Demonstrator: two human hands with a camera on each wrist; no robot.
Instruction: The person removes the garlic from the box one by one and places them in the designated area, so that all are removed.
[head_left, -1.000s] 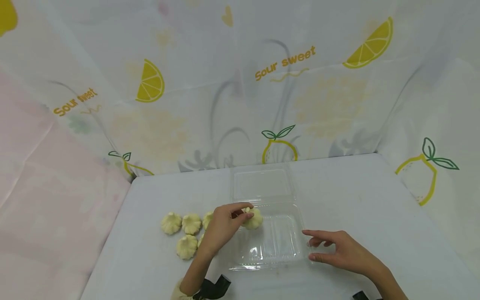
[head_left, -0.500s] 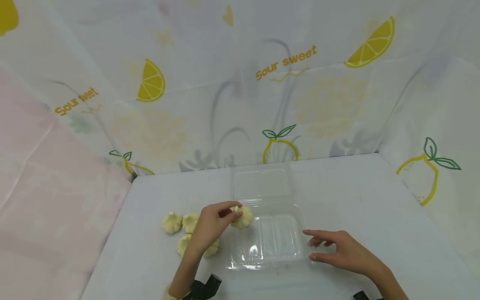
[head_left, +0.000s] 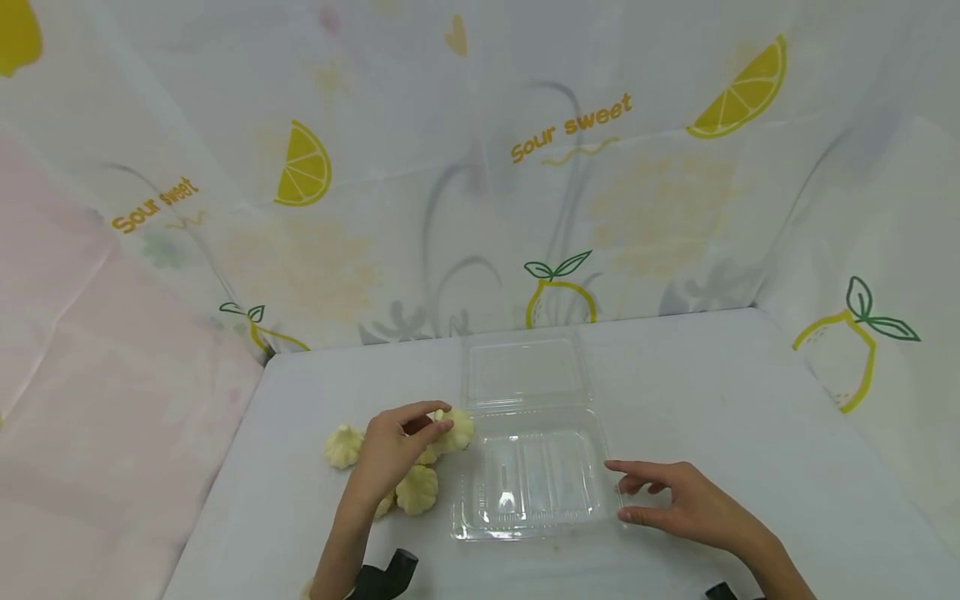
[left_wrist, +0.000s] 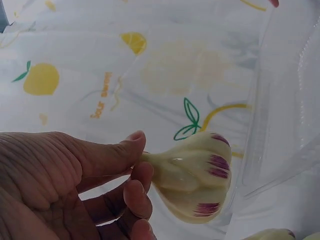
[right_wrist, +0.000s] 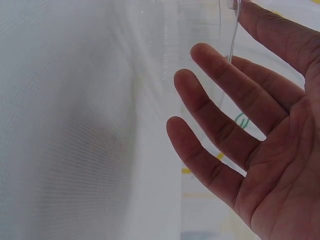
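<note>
My left hand [head_left: 393,446] pinches a garlic bulb [head_left: 457,432] by its stem, thumb against fingers. In the left wrist view the bulb [left_wrist: 192,182] is cream with purple streaks and hangs sideways from the fingertips. It is at the left edge of a clear plastic clamshell box [head_left: 602,429], which lies unfolded with its lid [head_left: 525,371] to the back. My right hand [head_left: 690,504] is at the box's right side, fingers loosely extended. In the right wrist view its thumb [right_wrist: 277,35] appears to touch the box's rim.
More garlic bulbs lie left of the box: one [head_left: 343,447] at the far left, another [head_left: 417,490] nearer the front, others partly hidden behind my left hand. A white cloth [head_left: 697,392] covers the table. Lemon-printed curtains [head_left: 420,167] hang behind.
My left hand has moved left with the garlic bulb, from over the box to its left edge, beside the other bulbs. My right hand has hardly moved.
</note>
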